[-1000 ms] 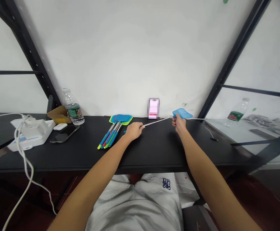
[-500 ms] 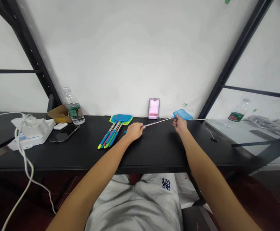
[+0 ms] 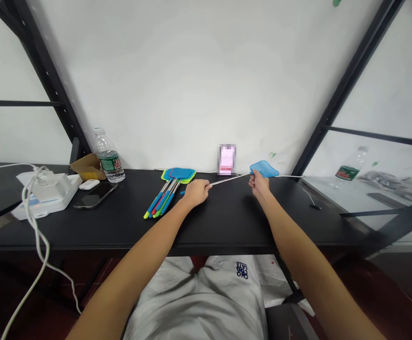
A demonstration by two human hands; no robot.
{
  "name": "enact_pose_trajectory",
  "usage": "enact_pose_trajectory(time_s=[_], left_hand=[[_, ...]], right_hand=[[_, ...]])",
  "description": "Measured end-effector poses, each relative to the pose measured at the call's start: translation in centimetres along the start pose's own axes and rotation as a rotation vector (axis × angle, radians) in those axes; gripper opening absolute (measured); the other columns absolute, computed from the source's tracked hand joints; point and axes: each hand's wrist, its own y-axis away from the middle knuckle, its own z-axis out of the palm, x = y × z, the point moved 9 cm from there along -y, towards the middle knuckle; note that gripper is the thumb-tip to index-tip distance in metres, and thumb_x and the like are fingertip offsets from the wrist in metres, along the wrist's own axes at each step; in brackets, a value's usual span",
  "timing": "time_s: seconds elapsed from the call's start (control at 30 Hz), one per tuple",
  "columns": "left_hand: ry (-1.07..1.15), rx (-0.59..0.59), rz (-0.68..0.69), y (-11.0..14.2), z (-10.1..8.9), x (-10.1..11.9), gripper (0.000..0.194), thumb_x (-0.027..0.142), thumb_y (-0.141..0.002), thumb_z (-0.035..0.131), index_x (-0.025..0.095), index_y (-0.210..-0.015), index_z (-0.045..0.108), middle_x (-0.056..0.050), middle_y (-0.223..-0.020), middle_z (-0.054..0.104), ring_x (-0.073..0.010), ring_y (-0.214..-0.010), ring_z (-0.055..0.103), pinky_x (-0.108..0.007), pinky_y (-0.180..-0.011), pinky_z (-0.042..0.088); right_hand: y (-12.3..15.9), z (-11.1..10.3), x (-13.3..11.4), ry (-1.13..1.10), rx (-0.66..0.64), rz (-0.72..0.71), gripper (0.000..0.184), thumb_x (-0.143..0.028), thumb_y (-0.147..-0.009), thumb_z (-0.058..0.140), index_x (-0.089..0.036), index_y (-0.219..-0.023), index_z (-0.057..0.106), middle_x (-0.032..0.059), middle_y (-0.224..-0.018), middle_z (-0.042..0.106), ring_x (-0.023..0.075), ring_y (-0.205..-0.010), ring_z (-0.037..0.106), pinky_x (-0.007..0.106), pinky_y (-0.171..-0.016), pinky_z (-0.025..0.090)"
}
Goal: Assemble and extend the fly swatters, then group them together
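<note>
Your left hand has its fingers curled closed around the handle end of a blue fly swatter, with a blue tip of the grip poking out past the outer side of your fist. Your right hand has its fingers clamped together near the neck, where the slim metal shaft meets the blue mesh head. You have both arms stretched forward over the black tabletop, the left reaching inward and the right angled in from its own side, with both hands knuckles up or nearly so. The swatter runs between your hands, its shaft bare across the gap and sloping up toward the right; its head spreads just beyond your right fingers, near the wall. I cannot tell whether the head touches the tabletop. Just left of your left hand lies a fanned stack of fly swatters, heads toward the wall, and an upright smartphone stands behind the shaft
</note>
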Motion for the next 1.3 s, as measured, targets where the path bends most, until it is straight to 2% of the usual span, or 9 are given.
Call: enact_pose_trajectory(time_s=[0.2,0.3,0.5,0.7,0.77,0.9,1.07,1.17,1.3], left_hand=[[0.059,0.032,-0.048,0.0,-0.3,1.0,0.03,0.036,-0.094,0.042,0.022,-0.086,0.067,-0.007,-0.088,0.068,-0.0206,-0.085,0.061,-0.028,-0.072,0.039],[0.067,0.046,-0.08,0.0,-0.2,1.2,0.031,0.037,-0.093,0.042,0.022,-0.086,0.067,-0.007,-0.085,0.068,-0.0208,-0.083,0.061,-0.029,-0.07,0.038],[0.079,0.011,-0.102,0.1,0.3,1.0,0.029,0.038,-0.093,0.043,0.022,-0.086,0.067,-0.008,-0.085,0.068,-0.0208,-0.083,0.062,-0.028,-0.069,0.039],[0.152,0.066,-0.12,-0.2,-0.2,0.9,0.031,0.036,-0.095,0.04,0.019,-0.086,0.064,-0.008,-0.08,0.067,-0.0191,-0.077,0.061,-0.028,-0.069,0.039],[0.185,0.133,-0.128,-0.2,-1.0,0.8,0.031,0.035,-0.095,0.038,0.018,-0.086,0.063,-0.008,-0.079,0.067,-0.0184,-0.075,0.061,-0.028,-0.068,0.039],[0.247,0.264,-0.143,-0.3,-3.4,-0.1,0.032,0.035,-0.096,0.035,0.017,-0.089,0.061,-0.008,-0.081,0.067,-0.0173,-0.074,0.059,-0.027,-0.068,0.038],[0.27,0.318,-0.248,-0.3,-6.2,-3.7,0.033,0.042,-0.091,0.041,0.018,-0.079,0.061,-0.003,-0.067,0.064,-0.016,-0.065,0.056,-0.027,-0.063,0.036],[0.209,0.273,-0.312,-0.1,-6.4,-5.6,0.034,0.044,-0.085,0.046,0.019,-0.066,0.06,-0.003,-0.061,0.061,-0.016,-0.063,0.055,-0.027,-0.06,0.034],[0.125,0.131,-0.314,0.1,-4.4,-5.6,0.032,0.039,-0.079,0.051,0.019,-0.055,0.057,-0.004,-0.056,0.057,-0.0173,-0.062,0.054,-0.027,-0.058,0.032]], right_hand=[[4.7,5.7,1.5,-0.003,-0.252,-0.032,0.03,-0.029,-0.074,0.068,-0.019,-0.061,0.042,-0.0064,-0.046,0.043,0.0032,-0.036,0.031,0.016,-0.032,0.021],[5.9,6.9,2.4,0.001,-0.287,-0.026,0.034,-0.034,-0.075,0.068,-0.019,-0.059,0.042,-0.0058,-0.046,0.044,0.0031,-0.035,0.03,0.017,-0.032,0.022],[5.4,6.8,2.8,0.049,-0.33,0.0,0.035,-0.038,-0.076,0.069,-0.018,-0.06,0.045,-0.005,-0.048,0.045,0.0031,-0.035,0.031,0.017,-0.033,0.02],[6.6,8.1,2.9,0.212,-0.509,0.007,0.038,-0.052,-0.075,0.068,-0.016,-0.07,0.056,-0.0043,-0.05,0.046,0.0033,-0.035,0.031,0.017,-0.033,0.019],[6.8,8.3,3.0,0.292,-0.546,-0.015,0.041,-0.055,-0.075,0.068,-0.016,-0.069,0.057,-0.0037,-0.049,0.047,0.0039,-0.036,0.033,0.017,-0.033,0.02],[6.1,7.7,3.1,0.435,-0.528,-0.066,0.039,-0.054,-0.076,0.065,-0.017,-0.064,0.056,-0.0038,-0.045,0.047,0.0057,-0.037,0.036,0.018,-0.036,0.025],[5.0,6.8,3.3,0.613,-0.518,-0.107,0.034,-0.048,-0.077,0.061,-0.018,-0.061,0.057,-0.0045,-0.045,0.048,0.0071,-0.039,0.041,0.018,-0.042,0.03],[4.8,6.6,3.1,0.698,-0.525,-0.163,0.033,-0.045,-0.078,0.059,-0.018,-0.059,0.059,-0.0038,-0.045,0.05,0.0079,-0.042,0.044,0.019,-0.045,0.032],[4.9,6.8,2.6,0.798,-0.548,-0.25,0.035,-0.042,-0.082,0.054,-0.018,-0.058,0.061,-0.0026,-0.047,0.053,0.0088,-0.045,0.048,0.019,-0.049,0.036]])
